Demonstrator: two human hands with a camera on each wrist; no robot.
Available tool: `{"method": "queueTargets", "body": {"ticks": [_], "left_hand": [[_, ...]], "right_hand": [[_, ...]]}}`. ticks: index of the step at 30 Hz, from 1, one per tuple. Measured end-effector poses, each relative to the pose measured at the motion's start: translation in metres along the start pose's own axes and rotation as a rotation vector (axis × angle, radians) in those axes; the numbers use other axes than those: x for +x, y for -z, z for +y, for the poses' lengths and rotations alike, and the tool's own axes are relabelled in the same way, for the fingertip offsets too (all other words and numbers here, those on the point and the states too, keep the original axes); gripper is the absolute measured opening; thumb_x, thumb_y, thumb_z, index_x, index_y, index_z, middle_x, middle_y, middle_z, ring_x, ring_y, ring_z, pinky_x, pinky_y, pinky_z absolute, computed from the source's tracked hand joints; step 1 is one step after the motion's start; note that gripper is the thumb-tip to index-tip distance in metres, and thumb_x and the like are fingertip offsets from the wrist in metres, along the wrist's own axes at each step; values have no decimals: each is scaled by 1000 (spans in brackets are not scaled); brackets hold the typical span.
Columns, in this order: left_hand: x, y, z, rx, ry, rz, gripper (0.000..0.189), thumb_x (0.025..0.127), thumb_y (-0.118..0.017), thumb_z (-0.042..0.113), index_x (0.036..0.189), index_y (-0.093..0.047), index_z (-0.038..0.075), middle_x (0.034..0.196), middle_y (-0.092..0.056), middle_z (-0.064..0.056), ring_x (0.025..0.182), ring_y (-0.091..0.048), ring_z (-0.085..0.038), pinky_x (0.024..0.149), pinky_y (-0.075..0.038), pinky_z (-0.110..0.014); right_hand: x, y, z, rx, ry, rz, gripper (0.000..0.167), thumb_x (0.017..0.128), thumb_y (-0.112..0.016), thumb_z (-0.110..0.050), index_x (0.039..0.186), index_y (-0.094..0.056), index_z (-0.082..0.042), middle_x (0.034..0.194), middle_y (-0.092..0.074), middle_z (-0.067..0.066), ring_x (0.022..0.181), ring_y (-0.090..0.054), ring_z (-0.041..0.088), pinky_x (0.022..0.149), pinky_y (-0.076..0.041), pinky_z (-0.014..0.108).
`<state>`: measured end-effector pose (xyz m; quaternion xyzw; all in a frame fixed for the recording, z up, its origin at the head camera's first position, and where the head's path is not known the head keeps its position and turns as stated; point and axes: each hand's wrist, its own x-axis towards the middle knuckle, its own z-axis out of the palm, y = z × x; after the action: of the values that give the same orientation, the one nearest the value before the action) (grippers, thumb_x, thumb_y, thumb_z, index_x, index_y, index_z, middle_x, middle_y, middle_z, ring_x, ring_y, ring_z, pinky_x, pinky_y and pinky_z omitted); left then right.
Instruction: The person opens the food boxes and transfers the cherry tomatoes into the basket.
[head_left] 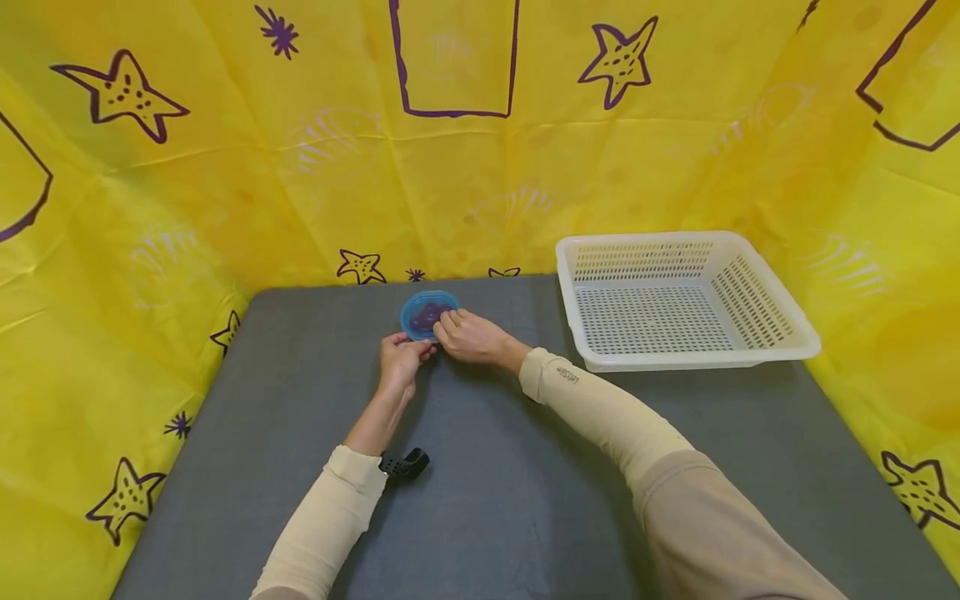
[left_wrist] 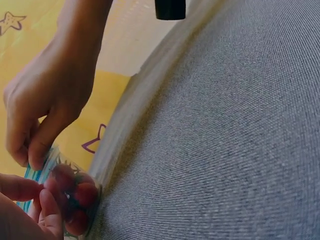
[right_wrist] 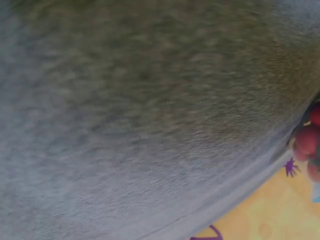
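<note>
A small clear tub [left_wrist: 93, 197] with a blue lid [head_left: 414, 310] stands near the back edge of the grey table. Inside are several round red fruits [left_wrist: 85, 195] that look like cherry tomatoes; they appear purple through the lid. My left hand [head_left: 401, 364] holds the tub's near left side, thumb and fingers close to the rim. From the right, my right hand [head_left: 474, 337] pinches the lid's edge with bent fingers. The right wrist view catches only some of the red fruits [right_wrist: 306, 140] at its right border, and my right hand is out of that picture.
A white perforated plastic basket [head_left: 693, 360] sits at the back right of the grey table [head_left: 480, 500]. Yellow cloth [head_left: 465, 192] with starfish drawings hangs behind and along both sides. A black band [head_left: 406, 464] is at my left wrist.
</note>
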<state>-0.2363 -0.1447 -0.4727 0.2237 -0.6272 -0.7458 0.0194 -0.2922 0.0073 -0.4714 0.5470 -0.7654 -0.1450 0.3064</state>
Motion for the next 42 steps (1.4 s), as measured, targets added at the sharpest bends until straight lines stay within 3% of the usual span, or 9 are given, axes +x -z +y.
{"method": "queueTargets", "body": {"ticks": [4, 14, 25, 31, 42], "left_hand": [[1, 1, 2, -26, 23, -21, 47, 89, -58, -9, 127, -31, -6, 68, -60, 3, 57, -62, -4, 63, -53, -16], [-1, 6, 2, -58, 75, -44, 54, 90, -62, -3, 132, -29, -4, 69, -64, 3, 60, -65, -3, 57, -50, -13], [3, 10, 1, -103, 94, -68, 14, 99, -51, 7, 110, -45, 2, 67, -67, 5, 64, -67, -5, 59, -52, -16], [4, 14, 1, -94, 102, -58, 14, 101, -48, 14, 110, -48, 3, 68, -67, 6, 65, -67, -5, 62, -53, -16], [10, 20, 1, -78, 88, -67, 6, 95, -54, 6, 99, -52, 2, 66, -64, 5, 62, -65, -5, 63, -53, -16]], "right_hand": [[3, -1, -1, -14, -6, 44, 16, 100, -48, -16, 96, -59, -6, 89, -65, 9, 76, -60, 19, 71, -53, 28], [-3, 0, -5, 35, -56, 52, 16, 100, -51, -15, 104, -61, -3, 105, -68, 14, 91, -66, 23, 84, -57, 31], [-6, 0, -2, 144, -99, 89, 12, 100, -52, -11, 105, -59, -3, 107, -68, 14, 92, -65, 24, 85, -56, 32], [-5, 2, -1, 239, -141, 134, 12, 99, -55, -12, 105, -61, -4, 103, -68, 9, 89, -64, 22, 86, -56, 30], [-3, 6, 3, 323, -190, 208, 9, 94, -60, -6, 100, -65, -3, 96, -68, 8, 87, -64, 21, 82, -56, 28]]}}
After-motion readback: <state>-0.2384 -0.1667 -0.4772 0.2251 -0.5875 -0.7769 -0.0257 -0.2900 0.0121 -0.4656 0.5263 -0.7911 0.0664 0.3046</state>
